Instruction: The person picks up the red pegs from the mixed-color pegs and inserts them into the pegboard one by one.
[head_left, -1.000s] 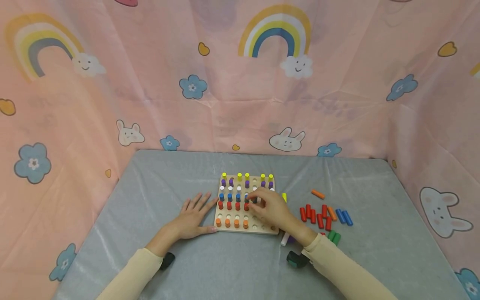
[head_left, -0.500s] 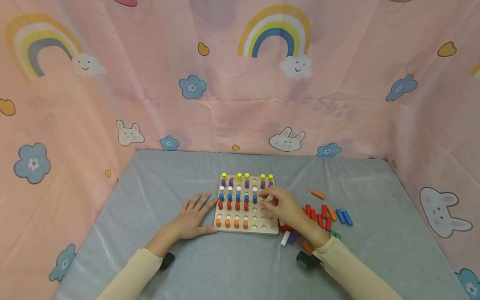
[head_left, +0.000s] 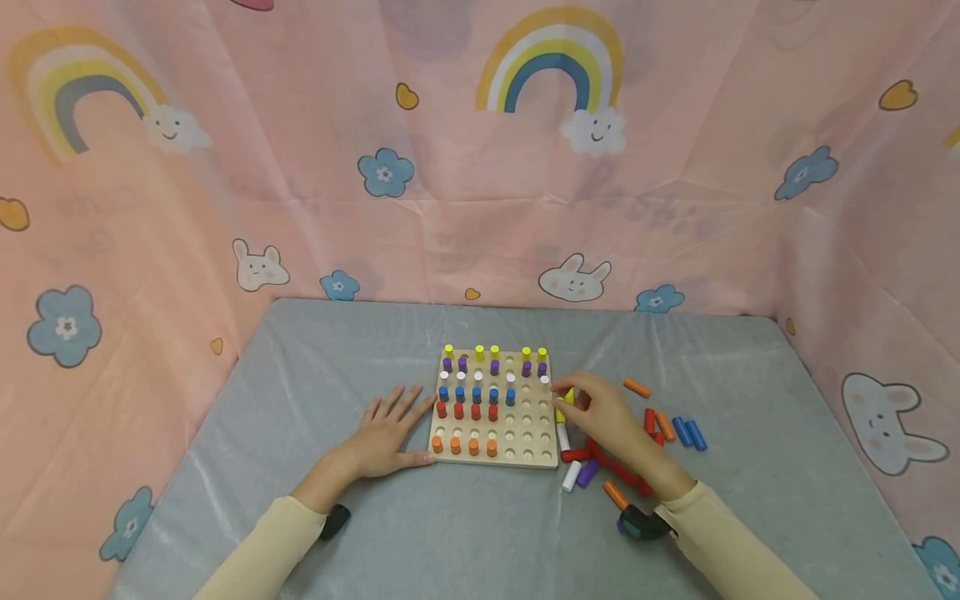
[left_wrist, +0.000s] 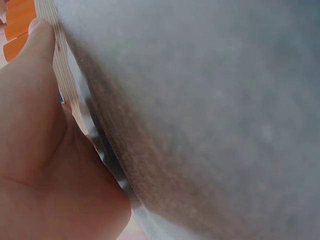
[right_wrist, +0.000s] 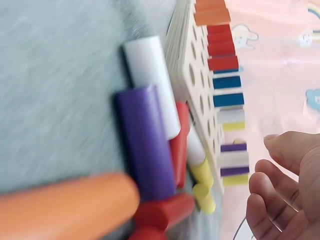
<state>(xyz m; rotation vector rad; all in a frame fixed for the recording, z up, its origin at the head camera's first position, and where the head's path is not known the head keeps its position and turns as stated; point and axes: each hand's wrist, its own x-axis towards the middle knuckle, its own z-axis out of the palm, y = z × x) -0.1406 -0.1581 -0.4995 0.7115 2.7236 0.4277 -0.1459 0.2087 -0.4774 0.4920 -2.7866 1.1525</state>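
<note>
Pinch mid-barrel the likely light, stiff, roll-prone, smooth yellow cylindrical pegs lying just right of the pale wooden pegboard, with right hand relaxed and empty beside them and left hand spread at the pegboard's left edge.

The grey table carries a pegboard and loose coloured pegs.

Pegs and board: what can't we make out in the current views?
Head: full count of loose red pegs; right arm covers some.
Left wrist: most of the board; left hand and frame edges hide it.
Left wrist: surface detail of the table; blurred.
Right wrist: far end of the loose orange peg; cut off by left edge.
</note>
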